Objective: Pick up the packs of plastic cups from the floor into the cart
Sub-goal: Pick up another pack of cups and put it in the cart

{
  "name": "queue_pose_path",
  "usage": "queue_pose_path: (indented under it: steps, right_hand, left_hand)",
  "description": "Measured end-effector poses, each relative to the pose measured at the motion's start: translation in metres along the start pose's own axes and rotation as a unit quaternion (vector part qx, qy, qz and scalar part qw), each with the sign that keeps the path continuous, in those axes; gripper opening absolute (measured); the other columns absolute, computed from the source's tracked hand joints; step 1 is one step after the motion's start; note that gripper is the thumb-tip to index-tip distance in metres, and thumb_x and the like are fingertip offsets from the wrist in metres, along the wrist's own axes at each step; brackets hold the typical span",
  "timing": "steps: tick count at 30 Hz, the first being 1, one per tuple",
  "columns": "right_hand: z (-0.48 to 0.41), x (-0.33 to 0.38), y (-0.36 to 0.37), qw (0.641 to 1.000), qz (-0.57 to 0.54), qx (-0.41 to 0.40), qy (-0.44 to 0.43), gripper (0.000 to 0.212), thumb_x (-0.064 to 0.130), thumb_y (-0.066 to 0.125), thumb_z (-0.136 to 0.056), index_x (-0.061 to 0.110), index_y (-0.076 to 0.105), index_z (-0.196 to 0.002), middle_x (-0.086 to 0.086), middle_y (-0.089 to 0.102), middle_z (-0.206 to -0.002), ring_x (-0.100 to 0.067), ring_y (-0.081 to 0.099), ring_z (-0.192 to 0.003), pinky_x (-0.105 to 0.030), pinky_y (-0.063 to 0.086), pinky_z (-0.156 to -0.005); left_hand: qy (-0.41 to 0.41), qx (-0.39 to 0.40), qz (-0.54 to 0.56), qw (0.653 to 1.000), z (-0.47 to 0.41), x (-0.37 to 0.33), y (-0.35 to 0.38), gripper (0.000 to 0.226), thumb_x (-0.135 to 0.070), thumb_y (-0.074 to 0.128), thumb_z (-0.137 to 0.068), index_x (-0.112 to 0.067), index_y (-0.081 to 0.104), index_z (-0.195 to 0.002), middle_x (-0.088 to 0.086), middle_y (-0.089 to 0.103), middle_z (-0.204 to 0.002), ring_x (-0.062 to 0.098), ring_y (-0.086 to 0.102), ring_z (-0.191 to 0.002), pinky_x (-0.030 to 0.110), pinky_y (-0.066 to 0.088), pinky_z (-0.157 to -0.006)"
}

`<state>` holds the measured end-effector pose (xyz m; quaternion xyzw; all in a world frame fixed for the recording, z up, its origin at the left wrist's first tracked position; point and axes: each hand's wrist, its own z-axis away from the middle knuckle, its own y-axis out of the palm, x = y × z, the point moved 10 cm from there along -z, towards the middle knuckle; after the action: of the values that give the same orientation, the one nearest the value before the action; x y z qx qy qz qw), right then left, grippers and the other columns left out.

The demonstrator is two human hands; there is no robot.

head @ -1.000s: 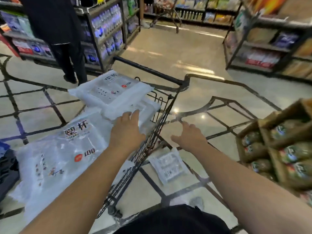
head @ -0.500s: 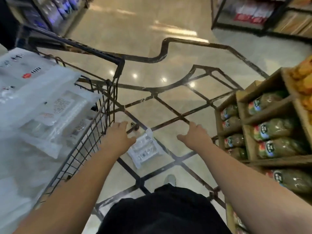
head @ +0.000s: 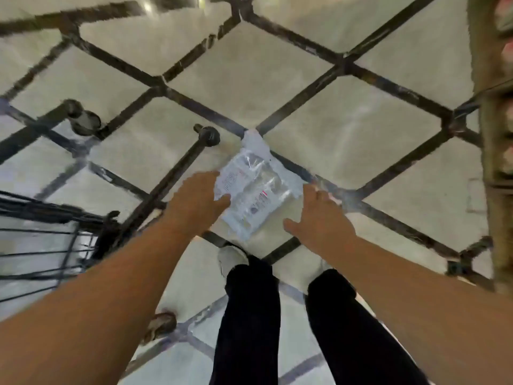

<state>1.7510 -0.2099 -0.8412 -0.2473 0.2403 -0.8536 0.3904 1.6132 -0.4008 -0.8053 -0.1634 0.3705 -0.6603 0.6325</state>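
Note:
A clear pack of plastic cups lies flat on the tiled floor just ahead of my feet. My left hand reaches down at its left edge, fingers apart and touching or just over the wrapper. My right hand hovers at the pack's right edge, fingers spread, holding nothing. The black wire cart stands at the left, only its lower corner and frame in view. Packs inside the cart show as a pale blur behind the wires.
Cart wheels and a frame bar sit close to the left of the pack. A wooden display rack runs along the right edge. My legs in dark trousers and a shoe are below the pack.
The view has tipped steeply down toward the floor. Both hands have dropped from cart height to either side of the pack on the floor. The cart has slid to the left edge.

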Motion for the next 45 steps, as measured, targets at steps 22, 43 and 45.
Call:
queue_pose_path:
  steps: [22,43,45]
  right_hand:
    - [-0.109,-0.067,0.093,0.917,-0.387,-0.047,0.079,0.13,0.013,0.087,-0.072,0.052,-0.008,-0.151,0.004,0.037,-0.147,-0.018,0.057,-0.113,-0.034,0.052,-0.082]
    - [0.395,0.072,-0.332,0.955,-0.236,-0.089,-0.156,0.116,0.026,0.079,-0.077,0.037,-0.005,-0.156,-0.003,0.023,-0.159,-0.025,0.04,-0.133,-0.032,0.036,-0.093]
    - [0.423,0.091,-0.335,0.955,-0.223,-0.093,-0.172,0.116,0.024,0.078,-0.076,0.036,-0.004,-0.157,-0.004,0.024,-0.159,-0.024,0.04,-0.131,-0.032,0.036,-0.092]
  left_hand:
    - [-0.173,-0.006,0.197,0.965,-0.08,0.1,0.149,0.074,-0.041,0.076,-0.077,-0.02,0.041,-0.138,0.006,0.059,-0.127,0.029,0.059,-0.106,0.043,0.049,-0.091]
    - [-0.171,-0.202,0.278,0.924,0.434,-0.096,-0.251,0.055,-0.048,0.07,-0.083,-0.022,0.047,-0.125,-0.012,0.051,-0.089,0.013,0.055,-0.077,0.031,0.045,-0.067]
    - [-0.177,-0.221,0.275,0.919,0.466,-0.081,-0.262,0.054,-0.052,0.069,-0.081,-0.025,0.047,-0.122,-0.013,0.053,-0.087,0.01,0.057,-0.075,0.029,0.045,-0.063]
